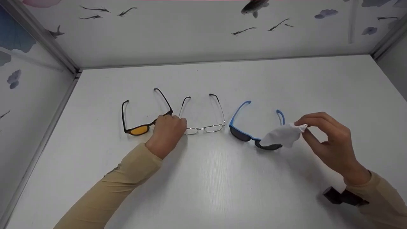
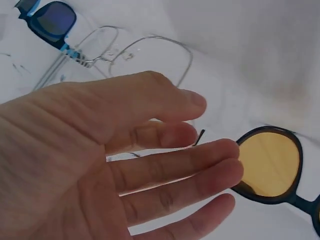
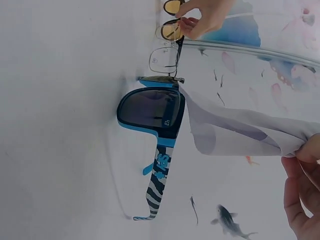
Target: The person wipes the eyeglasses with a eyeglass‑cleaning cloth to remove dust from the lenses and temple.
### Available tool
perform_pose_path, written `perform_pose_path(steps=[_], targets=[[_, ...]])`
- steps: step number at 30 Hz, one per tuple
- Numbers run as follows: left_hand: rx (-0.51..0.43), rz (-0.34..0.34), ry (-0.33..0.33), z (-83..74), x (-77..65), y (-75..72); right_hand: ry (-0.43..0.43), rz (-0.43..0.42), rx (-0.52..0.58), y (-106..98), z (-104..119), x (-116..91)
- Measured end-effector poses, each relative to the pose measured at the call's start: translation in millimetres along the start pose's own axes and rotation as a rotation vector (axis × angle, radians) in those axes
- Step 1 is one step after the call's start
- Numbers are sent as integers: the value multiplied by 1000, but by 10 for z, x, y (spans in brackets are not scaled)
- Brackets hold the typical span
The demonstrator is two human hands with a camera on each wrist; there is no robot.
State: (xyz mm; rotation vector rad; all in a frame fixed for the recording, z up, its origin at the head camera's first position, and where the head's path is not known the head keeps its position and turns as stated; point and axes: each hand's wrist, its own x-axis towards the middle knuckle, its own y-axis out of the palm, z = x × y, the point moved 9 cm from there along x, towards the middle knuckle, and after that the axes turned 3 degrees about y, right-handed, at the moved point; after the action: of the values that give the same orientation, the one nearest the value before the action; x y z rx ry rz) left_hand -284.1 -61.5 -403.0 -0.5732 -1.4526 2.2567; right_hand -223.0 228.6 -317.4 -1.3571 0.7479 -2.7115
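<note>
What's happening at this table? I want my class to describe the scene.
A person's right hand pinches a white cloth that, from the head view, overlaps part of the blue-framed sunglasses; whether it touches them is unclear. The left hand is beside the yellow-lensed glasses and the thin-framed clear glasses, its fingers relaxed and gripping nothing. All three pairs rest in a row on the white table, their arms unfolded.

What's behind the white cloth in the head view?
Blue-framed sunglasses: one lens's lower edge and a temple tip show past the white cloth; that lens's top and hinge are covered.
</note>
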Motion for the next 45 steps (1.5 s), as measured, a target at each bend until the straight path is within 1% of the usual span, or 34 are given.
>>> perform_pose_path(steps=[2, 4, 7, 10, 13, 16, 18, 21, 24, 27, 30, 33, 38, 41, 43, 45], targets=[[-7, -30, 28, -69, -15, -103, 9, -13, -11, -56, -44, -9], [-16, -61, 70, -161, -11, -196, 15, -27, -16, -107, -84, -18], [-36, -101, 149, -327, 43, -311, 29, -42, -14, -165, -134, -21], [-46, -137, 230, -497, 162, -399, 35, -53, -2, -204, -144, 2], [-56, -164, 305, -651, 300, -453, 52, -43, 54, -200, -123, 51], [-64, -185, 364, -781, 427, -468, 86, -17, 121, -180, -72, 112], [-70, -196, 389, -856, 499, -463, 112, -3, 137, -180, -50, 137], [-46, -207, 401, -938, 583, -444, 139, 4, 125, -207, -95, 123], [-8, -207, 390, -984, 643, -437, 153, 4, 109, -242, -165, 85], [37, -197, 383, -1016, 690, -447, 154, 5, 100, -258, -119, 99], [77, -192, 398, -1056, 718, -456, 151, 6, 101, -259, -8, 145], [117, -200, 400, -1078, 736, -431, 152, 3, 115, -250, 0, 148], [170, -230, 374, -1080, 773, -390, 162, 11, 98, -236, -1, 144], [175, -249, 384, -1097, 781, -395, 165, 14, 89, -240, -6, 137], [174, -283, 403, -1117, 775, -427, 166, 13, 90, -246, -10, 134], [176, -343, 418, -1133, 756, -489, 166, 5, 112, -254, -17, 133]])
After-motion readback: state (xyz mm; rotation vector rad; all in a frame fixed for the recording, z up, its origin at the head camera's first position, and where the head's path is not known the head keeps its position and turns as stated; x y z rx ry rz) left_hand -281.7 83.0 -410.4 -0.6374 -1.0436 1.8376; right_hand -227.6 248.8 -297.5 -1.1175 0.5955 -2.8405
